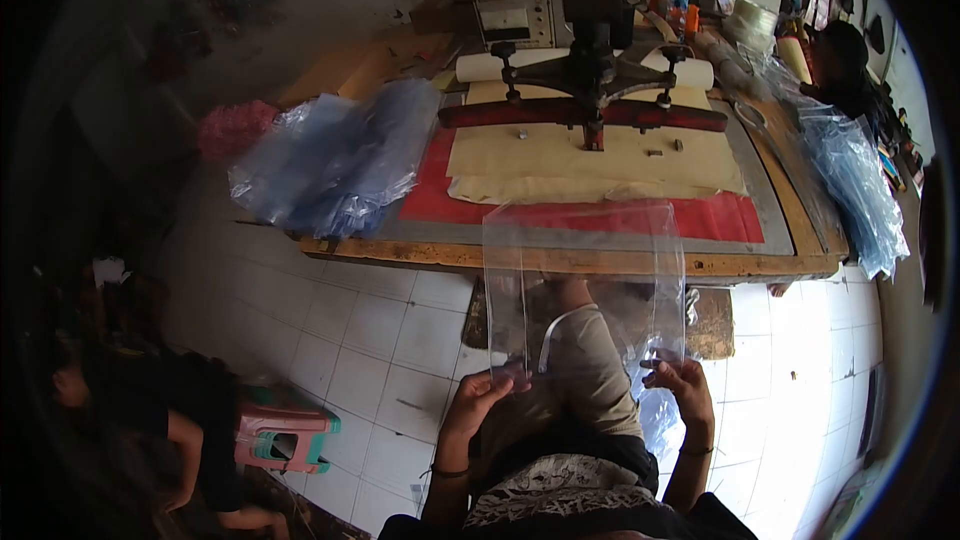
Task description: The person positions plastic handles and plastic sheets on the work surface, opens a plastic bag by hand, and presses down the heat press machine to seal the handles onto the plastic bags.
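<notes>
A clear plastic sheet (590,250) with a seam along each side is stretched out in front of me, its far edge over the front of the worktable. My left hand (490,395) pinches its near left corner. At the near right corner, my right hand (682,382) grips the same sheet between thumb and fingers. Beyond it, a press with a long red bar (650,116) stands over cream material (500,165), which lies on a red sheet (740,218).
Piles of clear plastic lie on the left (340,160) and right (855,185) of the worktable (420,256). Scissors (750,116) rest at the right. A co-worker (180,420) is at the lower left beside a pink and green stool (290,430). More plastic hangs by my right hand.
</notes>
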A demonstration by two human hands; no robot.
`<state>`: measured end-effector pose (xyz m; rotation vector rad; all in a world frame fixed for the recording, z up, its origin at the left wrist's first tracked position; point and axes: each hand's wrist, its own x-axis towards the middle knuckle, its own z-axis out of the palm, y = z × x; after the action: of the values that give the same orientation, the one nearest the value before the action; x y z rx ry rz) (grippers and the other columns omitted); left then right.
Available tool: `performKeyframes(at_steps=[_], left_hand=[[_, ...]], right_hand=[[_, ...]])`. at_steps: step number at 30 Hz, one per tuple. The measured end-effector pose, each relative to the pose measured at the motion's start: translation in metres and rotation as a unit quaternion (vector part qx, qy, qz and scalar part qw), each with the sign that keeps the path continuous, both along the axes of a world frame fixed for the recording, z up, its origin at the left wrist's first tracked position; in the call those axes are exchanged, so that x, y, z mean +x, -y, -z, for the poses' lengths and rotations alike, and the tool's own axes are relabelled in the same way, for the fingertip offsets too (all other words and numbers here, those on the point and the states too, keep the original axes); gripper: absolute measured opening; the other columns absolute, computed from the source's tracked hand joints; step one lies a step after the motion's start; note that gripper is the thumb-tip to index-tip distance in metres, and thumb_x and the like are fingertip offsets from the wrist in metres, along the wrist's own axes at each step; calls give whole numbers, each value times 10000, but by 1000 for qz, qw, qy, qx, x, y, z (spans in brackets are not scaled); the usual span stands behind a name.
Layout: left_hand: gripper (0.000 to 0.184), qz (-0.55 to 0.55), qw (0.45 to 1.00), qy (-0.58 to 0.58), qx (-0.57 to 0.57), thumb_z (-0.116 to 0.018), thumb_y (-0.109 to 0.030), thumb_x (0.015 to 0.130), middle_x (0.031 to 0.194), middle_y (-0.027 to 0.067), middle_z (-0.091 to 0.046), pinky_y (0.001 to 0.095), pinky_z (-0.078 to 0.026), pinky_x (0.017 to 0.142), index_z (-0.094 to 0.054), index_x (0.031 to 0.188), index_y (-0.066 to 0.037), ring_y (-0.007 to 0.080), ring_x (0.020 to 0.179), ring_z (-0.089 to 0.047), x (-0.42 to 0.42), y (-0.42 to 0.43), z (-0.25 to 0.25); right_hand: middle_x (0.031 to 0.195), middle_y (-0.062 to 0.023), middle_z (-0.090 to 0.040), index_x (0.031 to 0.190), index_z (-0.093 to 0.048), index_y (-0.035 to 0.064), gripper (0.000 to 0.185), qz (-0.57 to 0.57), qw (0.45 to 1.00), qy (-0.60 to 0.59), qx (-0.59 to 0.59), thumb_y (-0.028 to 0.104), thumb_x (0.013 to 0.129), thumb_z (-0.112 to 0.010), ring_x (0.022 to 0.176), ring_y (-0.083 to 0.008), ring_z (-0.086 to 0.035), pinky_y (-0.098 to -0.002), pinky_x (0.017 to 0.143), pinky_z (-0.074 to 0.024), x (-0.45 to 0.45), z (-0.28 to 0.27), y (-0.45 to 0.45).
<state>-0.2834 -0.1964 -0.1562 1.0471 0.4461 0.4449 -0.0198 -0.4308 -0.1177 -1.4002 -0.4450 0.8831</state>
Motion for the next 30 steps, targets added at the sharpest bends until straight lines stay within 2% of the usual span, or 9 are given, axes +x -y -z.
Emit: performKeyframes(at_steps=[4, 7, 8, 11, 15, 20, 27, 28, 30], left_hand=[[295, 59, 991, -116, -11, -630, -56, 894, 1114, 143, -644, 377, -532, 877, -587, 1175, 24, 245, 1047, -627, -7, 0, 0], [427, 86, 991, -82, -68, -640, -182, 910, 1075, 163, -657, 358, -529, 861, -530, 1248, 55, 250, 974, -658, -11, -3, 23], [471, 121, 986, -32, -109, -627, -235, 917, 1065, 168, -659, 357, -533, 846, -513, 1268, 58, 246, 947, -663, -16, -4, 31], [543, 167, 976, -22, -139, -600, -329, 929, 1050, 171, -661, 356, -542, 819, -496, 1290, 63, 239, 910, -667, -12, -7, 15], [548, 196, 970, -51, -137, -640, -304, 906, 1023, 162, -668, 345, -543, 812, -501, 1284, 68, 229, 886, -665, -13, -6, 12], [210, 11, 997, -73, -8, -721, -11, 801, 848, 153, -694, 366, -564, 741, -648, 989, 49, 225, 751, -678, -5, 11, -12], [269, -52, 997, -15, 58, -708, 27, 809, 1003, 131, -680, 323, -544, 850, -645, 1070, 15, 209, 903, -666, -17, -7, 69], [462, -50, 989, -138, 3, -622, -154, 921, 1249, 130, -563, 364, -418, 985, -438, 1290, 55, 223, 1149, -525, -5, 22, -8], [409, 28, 991, -129, 27, -636, -112, 902, 1194, 128, -593, 351, -453, 946, -489, 1252, 42, 215, 1087, -563, 1, 10, -9]], right_hand=[[1092, -199, -668, 1011, -670, -96, 367, -69, 995, 70, -19, 237, 858, -702, 849, -210, -673, -338, 767, -545, 10, 14, 16], [1071, -185, -677, 1085, -648, -87, 370, -98, 984, 147, -35, 191, 850, -715, 876, -227, -672, -349, 769, -544, 17, 22, 25], [1046, -181, -683, 1114, -642, -71, 375, -56, 997, 35, -30, 167, 837, -729, 907, -237, -667, -357, 775, -543, 8, -2, 20], [1108, -211, -654, 1093, -656, -63, 330, -46, 999, 21, 16, 139, 841, -721, 950, -241, -656, -369, 794, -532, 11, 1, 22], [1000, -219, -682, 828, -730, -6, 130, -24, 996, 66, 49, 112, 784, -765, 944, -259, -665, -387, 800, -533, 10, 2, 24], [1062, -121, -699, 1098, -694, 51, 273, -63, 997, 40, 25, 107, 832, -725, 1000, -178, -641, -315, 887, -495, 1, 0, 33], [1094, -85, -694, 1112, -684, 55, 240, -206, 960, 187, 43, 76, 874, -673, 979, -132, -645, -273, 883, -493, 12, 9, 46], [1109, -89, -688, 1122, -681, 59, 256, -200, 961, 184, 52, 68, 866, -677, 1013, -147, -642, -280, 905, -487, 15, 19, 47], [1116, -88, -686, 1124, -684, 70, 268, -202, 962, 121, 140, 86, 856, -690, 1030, -151, -639, -288, 922, -482, 14, 1, 37]])
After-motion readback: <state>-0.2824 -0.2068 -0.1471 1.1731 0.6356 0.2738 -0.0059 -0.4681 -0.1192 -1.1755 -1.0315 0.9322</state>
